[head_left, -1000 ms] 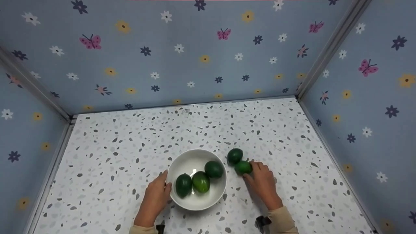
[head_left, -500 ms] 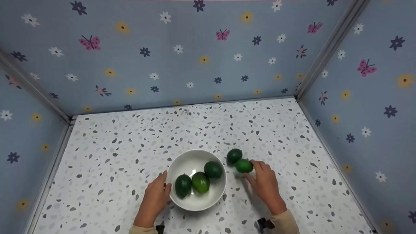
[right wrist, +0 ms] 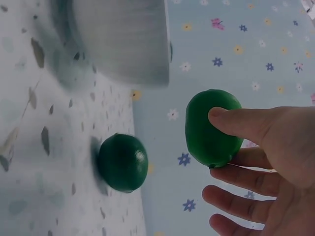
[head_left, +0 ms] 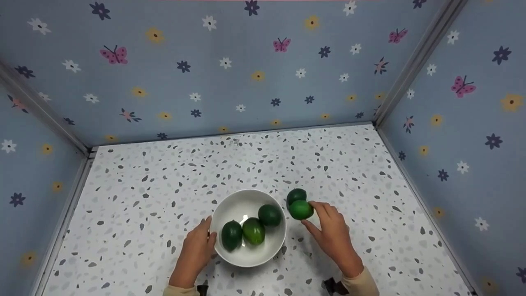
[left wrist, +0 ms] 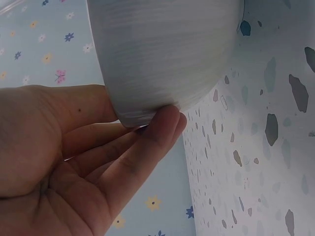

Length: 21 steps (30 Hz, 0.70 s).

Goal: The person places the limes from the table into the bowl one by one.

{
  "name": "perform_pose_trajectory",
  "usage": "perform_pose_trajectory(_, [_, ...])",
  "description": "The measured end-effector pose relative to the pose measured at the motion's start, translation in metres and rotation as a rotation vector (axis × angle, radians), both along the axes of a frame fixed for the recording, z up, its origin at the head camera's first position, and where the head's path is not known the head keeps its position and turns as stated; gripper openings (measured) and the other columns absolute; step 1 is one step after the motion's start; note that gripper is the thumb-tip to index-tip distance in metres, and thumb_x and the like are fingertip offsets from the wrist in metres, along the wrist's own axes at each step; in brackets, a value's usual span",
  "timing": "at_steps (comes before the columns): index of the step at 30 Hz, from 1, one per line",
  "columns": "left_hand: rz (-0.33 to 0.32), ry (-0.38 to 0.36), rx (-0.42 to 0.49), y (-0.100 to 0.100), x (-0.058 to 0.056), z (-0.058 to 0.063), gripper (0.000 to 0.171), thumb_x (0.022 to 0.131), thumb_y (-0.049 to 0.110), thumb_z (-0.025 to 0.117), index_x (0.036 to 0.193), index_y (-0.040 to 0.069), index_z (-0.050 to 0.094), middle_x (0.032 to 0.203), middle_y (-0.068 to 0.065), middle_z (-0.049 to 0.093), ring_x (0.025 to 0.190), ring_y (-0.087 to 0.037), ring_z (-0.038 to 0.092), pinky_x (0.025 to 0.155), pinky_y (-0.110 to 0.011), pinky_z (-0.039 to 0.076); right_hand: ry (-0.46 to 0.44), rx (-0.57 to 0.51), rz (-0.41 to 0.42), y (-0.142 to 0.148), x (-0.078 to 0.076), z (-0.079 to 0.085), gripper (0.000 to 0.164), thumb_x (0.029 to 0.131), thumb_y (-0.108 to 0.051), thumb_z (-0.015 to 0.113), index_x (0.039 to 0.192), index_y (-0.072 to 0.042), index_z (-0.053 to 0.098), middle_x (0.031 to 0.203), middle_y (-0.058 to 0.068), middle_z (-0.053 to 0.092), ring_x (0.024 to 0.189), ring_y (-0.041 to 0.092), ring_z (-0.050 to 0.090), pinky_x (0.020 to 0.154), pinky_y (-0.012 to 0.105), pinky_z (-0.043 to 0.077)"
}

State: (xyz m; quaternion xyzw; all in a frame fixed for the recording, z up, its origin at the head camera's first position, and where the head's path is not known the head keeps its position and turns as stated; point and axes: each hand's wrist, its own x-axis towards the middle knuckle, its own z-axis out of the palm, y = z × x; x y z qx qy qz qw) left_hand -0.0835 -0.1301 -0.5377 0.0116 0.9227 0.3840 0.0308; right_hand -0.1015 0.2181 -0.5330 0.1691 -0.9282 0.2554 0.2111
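A white bowl holds three dark green limes, among them a glossy middle lime. My left hand grips the bowl's left side, with fingertips against its outer wall in the left wrist view. To the bowl's right, my right hand pinches a brighter green lime between thumb and fingers. The right wrist view shows that held lime raised off the table, two of the fingers spread away from it. Another dark lime lies on the table just behind it, partly covered in the head view.
The table has a white speckled top. Blue panels with flowers and butterflies stand around it: a back wall, a left wall and a right wall. Metal strips run along their corners.
My right hand has lifted the brighter lime from the table and moved it slightly left, towards the bowl. The left hand and the bowl stay in place.
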Motion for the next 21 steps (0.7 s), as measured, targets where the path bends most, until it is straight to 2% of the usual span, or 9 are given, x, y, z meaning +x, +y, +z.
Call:
perform_pose_trajectory(10, [-0.002, -0.023, 0.009, -0.001, 0.0, -0.002, 0.049, 0.097, 0.0, 0.06, 0.143, -0.011, 0.045, 0.124, -0.026, 0.062, 0.104, -0.035, 0.066, 0.087, -0.042, 0.058, 0.013, 0.01, 0.125, -0.022, 0.006, 0.004, 0.057, 0.079, -0.024, 0.088, 0.128, -0.007, 0.064, 0.117, 0.004, 0.064, 0.101, 0.02, 0.061, 0.081, 0.039, 0.055])
perform_pose_trajectory(18, [-0.001, -0.021, 0.012, -0.001, 0.0, 0.0, 0.049, 0.097, 0.0, 0.06, 0.143, -0.01, 0.046, 0.126, -0.027, 0.061, 0.105, -0.036, 0.066, 0.087, -0.044, 0.058, 0.012, 0.048, 0.223, -0.035, 0.012, 0.002, 0.057, 0.078, -0.028, 0.088, 0.128, -0.01, 0.065, 0.118, 0.0, 0.063, 0.097, 0.018, 0.06, 0.073, 0.036, 0.052])
perform_pose_trajectory(21, [-0.001, -0.023, 0.007, -0.001, 0.0, 0.001, 0.049, 0.097, 0.0, 0.06, 0.143, -0.011, 0.046, 0.128, -0.029, 0.059, 0.106, -0.038, 0.065, 0.088, -0.046, 0.058, -0.02, 0.065, 0.255, -0.039, 0.014, 0.0, 0.055, 0.08, -0.03, 0.087, 0.127, -0.01, 0.065, 0.116, -0.002, 0.063, 0.095, 0.017, 0.058, 0.072, 0.036, 0.051])
